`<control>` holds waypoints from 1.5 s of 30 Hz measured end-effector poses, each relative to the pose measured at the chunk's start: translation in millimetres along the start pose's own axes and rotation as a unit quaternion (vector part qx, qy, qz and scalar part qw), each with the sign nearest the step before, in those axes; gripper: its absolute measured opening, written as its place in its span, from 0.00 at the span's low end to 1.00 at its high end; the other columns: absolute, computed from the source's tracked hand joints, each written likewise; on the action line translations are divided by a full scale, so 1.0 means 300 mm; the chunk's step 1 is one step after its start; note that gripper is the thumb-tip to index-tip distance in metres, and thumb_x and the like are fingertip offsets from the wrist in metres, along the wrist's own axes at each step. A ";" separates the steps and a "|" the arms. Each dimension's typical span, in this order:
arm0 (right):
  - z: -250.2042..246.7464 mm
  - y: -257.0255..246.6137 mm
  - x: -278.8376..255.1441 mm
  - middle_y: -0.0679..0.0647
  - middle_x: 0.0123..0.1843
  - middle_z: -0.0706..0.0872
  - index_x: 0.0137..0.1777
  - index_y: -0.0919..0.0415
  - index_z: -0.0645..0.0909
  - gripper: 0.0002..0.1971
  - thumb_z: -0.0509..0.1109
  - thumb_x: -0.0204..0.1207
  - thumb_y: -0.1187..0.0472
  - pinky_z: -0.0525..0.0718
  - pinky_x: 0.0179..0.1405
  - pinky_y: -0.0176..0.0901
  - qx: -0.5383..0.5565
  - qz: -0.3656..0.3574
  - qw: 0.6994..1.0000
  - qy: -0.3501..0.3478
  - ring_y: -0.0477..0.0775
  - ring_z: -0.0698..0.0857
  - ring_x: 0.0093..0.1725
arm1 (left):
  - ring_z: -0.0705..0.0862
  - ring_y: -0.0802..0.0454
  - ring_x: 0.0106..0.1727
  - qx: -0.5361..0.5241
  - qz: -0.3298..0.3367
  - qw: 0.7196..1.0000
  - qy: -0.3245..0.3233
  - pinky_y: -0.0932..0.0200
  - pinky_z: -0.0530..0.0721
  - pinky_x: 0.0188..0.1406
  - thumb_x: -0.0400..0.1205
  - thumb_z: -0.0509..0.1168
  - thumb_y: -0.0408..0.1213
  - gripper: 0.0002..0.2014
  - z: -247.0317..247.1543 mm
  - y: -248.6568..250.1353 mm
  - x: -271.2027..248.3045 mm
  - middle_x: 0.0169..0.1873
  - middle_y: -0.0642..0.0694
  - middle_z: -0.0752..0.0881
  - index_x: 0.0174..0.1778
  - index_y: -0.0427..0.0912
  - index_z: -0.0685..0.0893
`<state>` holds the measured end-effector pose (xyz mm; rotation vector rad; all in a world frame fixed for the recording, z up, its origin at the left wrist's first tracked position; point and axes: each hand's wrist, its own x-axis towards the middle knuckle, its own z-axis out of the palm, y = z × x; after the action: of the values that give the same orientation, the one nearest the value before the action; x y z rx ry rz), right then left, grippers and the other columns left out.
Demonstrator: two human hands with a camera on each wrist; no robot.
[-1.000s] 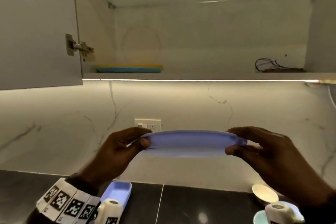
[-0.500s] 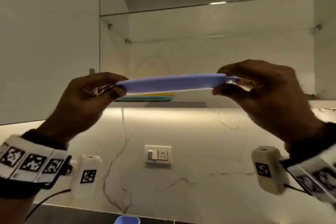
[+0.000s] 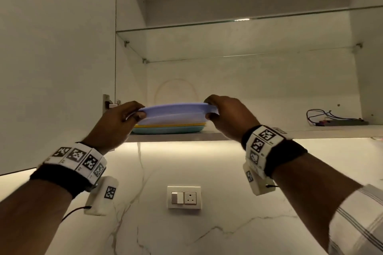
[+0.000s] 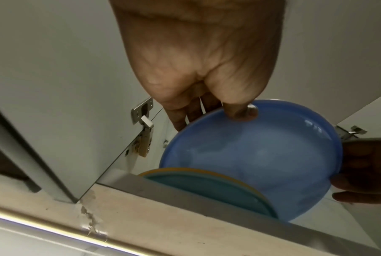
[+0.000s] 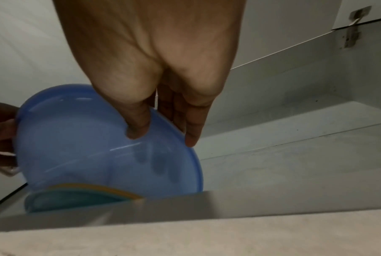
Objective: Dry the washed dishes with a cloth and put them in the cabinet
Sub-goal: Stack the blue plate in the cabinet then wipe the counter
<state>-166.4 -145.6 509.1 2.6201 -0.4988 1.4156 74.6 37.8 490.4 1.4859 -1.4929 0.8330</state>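
Both my hands hold a light blue plate (image 3: 174, 113) level inside the open wall cabinet, just above a stack of a yellow plate (image 3: 172, 125) and a teal plate (image 3: 167, 130) on the bottom shelf (image 3: 259, 130). My left hand (image 3: 132, 113) pinches its left rim, thumb under, fingers on top. My right hand (image 3: 213, 109) pinches the right rim the same way. In the left wrist view the blue plate (image 4: 262, 155) hangs over the teal plate (image 4: 207, 187). The right wrist view has the blue plate (image 5: 86, 147) with my thumb beneath it.
The cabinet door (image 3: 56, 58) stands open on the left with its hinge (image 3: 108, 103) by my left hand. A glass shelf (image 3: 238, 25) spans above. Loose wires (image 3: 331, 118) lie on the shelf's right. A wall socket (image 3: 184, 197) sits on the marble backsplash below.
Both hands have lifted the blue plate from chest height up and forward into the cabinet, until it hangs just over the stacked plates. My view has tilted upward.
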 end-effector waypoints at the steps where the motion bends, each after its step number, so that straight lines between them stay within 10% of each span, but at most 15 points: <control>1: 0.023 -0.010 0.009 0.57 0.60 0.85 0.66 0.54 0.78 0.15 0.68 0.81 0.60 0.81 0.54 0.51 -0.004 0.006 1.000 -0.009 0.62 0.83 0.57 | 0.81 0.57 0.37 -0.003 -0.008 1.000 0.000 0.55 0.77 0.39 0.83 0.58 0.49 0.11 0.010 -0.018 0.008 0.35 0.50 0.85 0.49 0.50 0.84; 10: 0.216 -0.076 0.033 0.54 0.77 0.72 0.81 0.52 0.64 0.28 0.58 0.85 0.41 0.77 0.69 0.53 -0.034 0.043 0.986 -0.159 0.59 0.76 0.72 | 0.81 0.53 0.42 0.043 -0.048 0.995 -0.072 0.56 0.75 0.39 0.82 0.50 0.63 0.22 0.158 -0.196 0.016 0.42 0.51 0.84 0.54 0.53 0.82; 17: 0.275 -0.058 0.010 0.51 0.85 0.62 0.86 0.50 0.55 0.35 0.58 0.84 0.38 0.76 0.73 0.58 -0.097 0.034 0.985 -0.137 0.58 0.71 0.79 | 0.81 0.45 0.60 0.105 -0.050 0.993 -0.026 0.47 0.82 0.52 0.83 0.43 0.65 0.30 0.223 -0.216 -0.018 0.55 0.49 0.82 0.66 0.51 0.80; 21: 0.257 -0.080 -0.038 0.54 0.88 0.54 0.87 0.52 0.48 0.39 0.62 0.83 0.41 0.63 0.82 0.59 -0.122 -0.005 0.987 -0.107 0.57 0.58 0.86 | 0.55 0.39 0.87 0.101 -0.067 0.992 -0.033 0.32 0.59 0.82 0.80 0.44 0.67 0.38 0.221 -0.182 -0.043 0.84 0.45 0.67 0.83 0.51 0.67; 27: 0.264 -0.114 -0.298 0.54 0.89 0.48 0.87 0.51 0.48 0.39 0.64 0.82 0.42 0.50 0.85 0.63 -0.130 -0.017 0.989 -0.069 0.58 0.46 0.88 | 0.40 0.44 0.89 0.102 -0.052 0.993 0.001 0.33 0.44 0.83 0.81 0.48 0.68 0.42 0.359 0.020 -0.284 0.89 0.46 0.47 0.89 0.51 0.50; 32: 0.400 -0.016 -0.806 0.53 0.89 0.51 0.86 0.48 0.51 0.41 0.66 0.77 0.43 0.56 0.82 0.66 -0.073 0.080 0.973 -0.202 0.59 0.49 0.88 | 0.51 0.43 0.89 0.040 -0.103 0.979 -0.169 0.27 0.61 0.77 0.78 0.53 0.69 0.42 0.646 0.194 -0.798 0.88 0.49 0.57 0.87 0.61 0.48; 35: 0.486 0.055 -1.191 0.54 0.83 0.69 0.80 0.50 0.67 0.45 0.73 0.60 0.39 0.80 0.66 0.68 -0.090 0.171 0.927 -0.323 0.62 0.75 0.79 | 0.70 0.37 0.81 0.052 -0.160 0.915 -0.366 0.25 0.79 0.62 0.75 0.54 0.71 0.44 0.812 0.317 -1.132 0.81 0.46 0.73 0.86 0.51 0.60; 37: 0.522 0.105 -1.407 0.52 0.86 0.61 0.82 0.49 0.66 0.45 0.72 0.62 0.40 0.77 0.67 0.71 -0.100 0.214 0.899 -0.370 0.63 0.71 0.81 | 0.76 0.40 0.77 0.053 -0.188 0.881 -0.432 0.29 0.85 0.54 0.70 0.56 0.71 0.48 0.911 0.414 -1.310 0.76 0.48 0.80 0.85 0.50 0.63; 40: 0.500 0.173 -1.621 0.53 0.90 0.41 0.87 0.47 0.47 0.40 0.64 0.79 0.46 0.51 0.82 0.70 -0.068 0.288 0.821 -0.489 0.63 0.43 0.88 | 0.58 0.42 0.87 0.044 -0.219 0.835 -0.503 0.30 0.66 0.78 0.79 0.56 0.66 0.43 0.990 0.575 -1.428 0.87 0.52 0.58 0.88 0.57 0.48; 42: 0.470 0.206 -1.684 0.55 0.89 0.41 0.87 0.47 0.48 0.37 0.61 0.81 0.44 0.49 0.81 0.72 -0.057 0.310 0.794 -0.520 0.67 0.42 0.87 | 0.41 0.46 0.89 0.020 -0.236 0.810 -0.536 0.36 0.47 0.85 0.84 0.55 0.62 0.41 1.026 0.657 -1.469 0.88 0.55 0.42 0.88 0.58 0.41; 45: 0.443 0.248 -1.740 0.59 0.88 0.50 0.85 0.45 0.54 0.34 0.61 0.81 0.42 0.61 0.79 0.72 -0.029 0.316 0.760 -0.567 0.71 0.53 0.86 | 0.41 0.46 0.89 0.018 -0.236 0.786 -0.571 0.36 0.45 0.85 0.85 0.55 0.61 0.39 1.073 0.747 -1.496 0.89 0.54 0.42 0.88 0.57 0.41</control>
<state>-351.7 -130.6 -2.0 3.0737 -1.5812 -0.4289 -212.8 -45.0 -25.1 2.4386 -1.7103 -0.5052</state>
